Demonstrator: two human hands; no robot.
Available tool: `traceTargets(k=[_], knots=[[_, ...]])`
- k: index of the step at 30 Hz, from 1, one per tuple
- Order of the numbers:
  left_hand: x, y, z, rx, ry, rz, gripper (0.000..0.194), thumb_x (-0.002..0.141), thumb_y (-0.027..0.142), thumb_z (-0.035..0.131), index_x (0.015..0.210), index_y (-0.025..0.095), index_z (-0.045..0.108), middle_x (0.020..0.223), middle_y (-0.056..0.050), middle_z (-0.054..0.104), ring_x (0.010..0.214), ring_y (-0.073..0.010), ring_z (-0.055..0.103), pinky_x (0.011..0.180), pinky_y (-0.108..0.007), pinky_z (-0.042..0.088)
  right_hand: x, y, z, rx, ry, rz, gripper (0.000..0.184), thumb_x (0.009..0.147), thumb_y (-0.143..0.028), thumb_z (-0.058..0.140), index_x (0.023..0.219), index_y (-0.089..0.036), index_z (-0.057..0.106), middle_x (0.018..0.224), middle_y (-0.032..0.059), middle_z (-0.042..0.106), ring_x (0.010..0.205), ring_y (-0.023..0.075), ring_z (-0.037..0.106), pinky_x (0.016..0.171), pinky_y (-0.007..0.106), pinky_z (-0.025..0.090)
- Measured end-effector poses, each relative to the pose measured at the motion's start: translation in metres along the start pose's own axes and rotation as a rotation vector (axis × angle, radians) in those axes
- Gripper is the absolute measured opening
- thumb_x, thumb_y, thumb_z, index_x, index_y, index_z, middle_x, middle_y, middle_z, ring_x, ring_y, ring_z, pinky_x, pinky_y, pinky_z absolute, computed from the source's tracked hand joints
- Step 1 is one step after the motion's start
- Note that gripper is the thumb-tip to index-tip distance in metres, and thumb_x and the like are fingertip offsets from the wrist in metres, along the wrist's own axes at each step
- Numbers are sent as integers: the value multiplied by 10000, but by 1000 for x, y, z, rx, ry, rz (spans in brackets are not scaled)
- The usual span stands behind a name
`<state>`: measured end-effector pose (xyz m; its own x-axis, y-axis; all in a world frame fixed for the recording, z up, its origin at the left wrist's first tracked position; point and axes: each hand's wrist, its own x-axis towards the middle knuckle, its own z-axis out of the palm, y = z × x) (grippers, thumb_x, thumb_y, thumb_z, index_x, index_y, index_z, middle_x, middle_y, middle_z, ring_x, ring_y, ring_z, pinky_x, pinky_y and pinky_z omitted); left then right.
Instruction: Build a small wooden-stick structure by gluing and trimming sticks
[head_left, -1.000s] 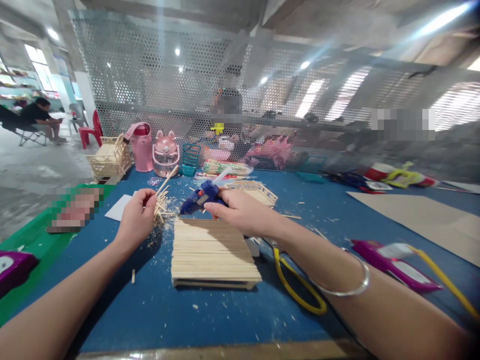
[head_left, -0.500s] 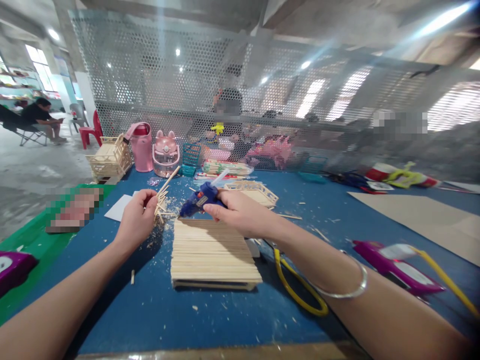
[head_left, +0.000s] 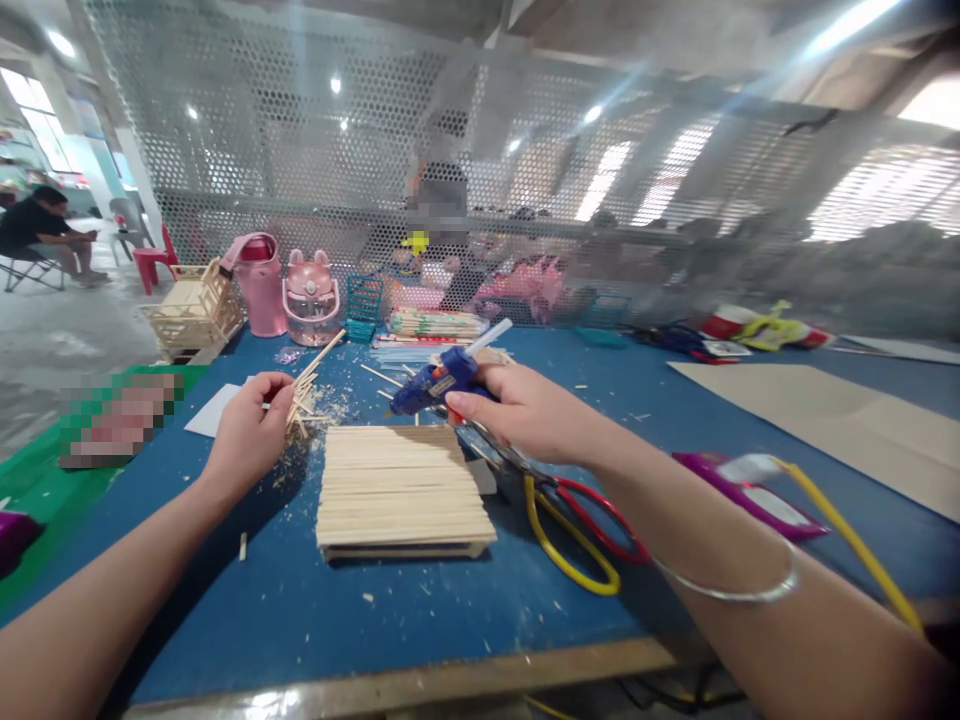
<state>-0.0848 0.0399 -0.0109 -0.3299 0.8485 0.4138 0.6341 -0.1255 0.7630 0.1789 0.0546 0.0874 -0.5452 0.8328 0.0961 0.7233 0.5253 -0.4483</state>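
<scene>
My right hand (head_left: 529,410) is closed around a blue glue gun (head_left: 439,378), its nozzle aimed left above the far edge of a flat panel of wooden sticks (head_left: 401,490) lying on the blue table (head_left: 315,610). My left hand (head_left: 247,432) pinches a bundle of thin wooden sticks (head_left: 307,385), held just left of the panel over a scatter of wood chips. A silver bangle (head_left: 739,590) circles my right wrist.
Red and yellow-handled scissors (head_left: 570,525) lie right of the panel. Pink bottles (head_left: 259,282), a stick-built house (head_left: 191,312), a teal basket (head_left: 364,305) and stick packs (head_left: 435,325) line the far edge. A purple pack (head_left: 750,495) and brown cardboard (head_left: 825,420) lie right. A perforated screen stands behind.
My view shifted left and down, so everything sits further left. My right hand lifted the glue gun slightly up and to the right, uncovering the scissors. The left hand kept its sticks.
</scene>
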Motion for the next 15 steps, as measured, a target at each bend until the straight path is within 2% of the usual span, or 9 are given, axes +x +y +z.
traceTargets(k=[5,10,15], knots=[[-1,2,1,18,-31,29,212,786,356,449,827,185,567,755,-17,599,647,-158,510,580,-253,383,1,3,5,4,-22,-16,267,850,-346,423,830,-146,599,806,57,640,711,163,552,622,245,392],[-2,4,1,24,-30,27,216,775,359,443,812,186,568,739,-18,603,628,-158,508,567,-254,384,2,3,6,-17,-8,-24,279,857,-355,424,923,-146,595,814,53,649,714,167,560,631,245,390],[-2,5,0,28,-36,39,207,771,355,445,796,186,563,709,-11,592,592,-148,492,543,-247,372,2,3,6,-48,0,-34,291,858,-357,427,966,-153,603,947,73,648,830,194,573,709,261,402]])
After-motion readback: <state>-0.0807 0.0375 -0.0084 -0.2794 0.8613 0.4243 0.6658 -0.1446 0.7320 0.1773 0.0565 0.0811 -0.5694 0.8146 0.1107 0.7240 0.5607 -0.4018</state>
